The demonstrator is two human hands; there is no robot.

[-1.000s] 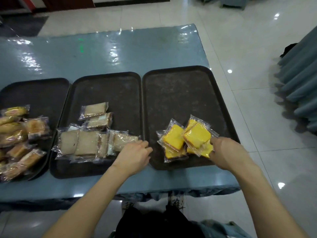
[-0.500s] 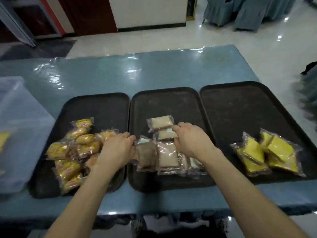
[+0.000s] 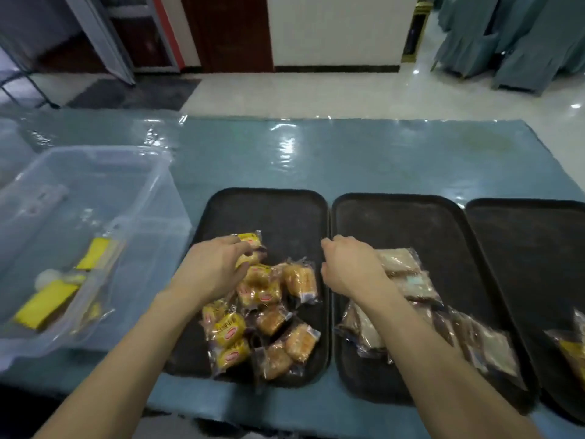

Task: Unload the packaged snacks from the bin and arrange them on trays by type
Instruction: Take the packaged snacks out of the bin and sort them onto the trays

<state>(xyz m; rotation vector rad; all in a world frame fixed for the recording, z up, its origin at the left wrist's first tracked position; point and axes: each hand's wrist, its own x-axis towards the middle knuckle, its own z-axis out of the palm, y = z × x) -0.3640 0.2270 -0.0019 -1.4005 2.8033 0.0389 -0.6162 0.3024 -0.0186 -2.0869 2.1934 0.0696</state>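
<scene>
Black tray (image 3: 285, 213) holds cakes (image 3: 262, 312); left hand (image 3: 210, 272) grips the packet (image 3: 250, 240) at their twelve o'clock; what the right hand (image 3: 349, 267) holds, I cannot tell.

The bin (image 3: 148, 191) is clear, smooth plastic, properly see-through. The trays (image 3: 285, 210) look like matt black plastic, kinda scuffed and dusty. The snack packets (image 3: 300, 280) are in crinkly, shiny clear film. The table (image 3: 348, 153) has a glossy, wrinkly blue covering, and the floor (image 3: 316, 93) is polished, shiny tile.

One head cam, wide-angle, worn high, looks fwd & down across table (image 3: 348, 160). Trays (image 3: 285, 213) sit close, mid-frame; bin (image 3: 95, 172) at left; floor & wall beyond.
</scene>
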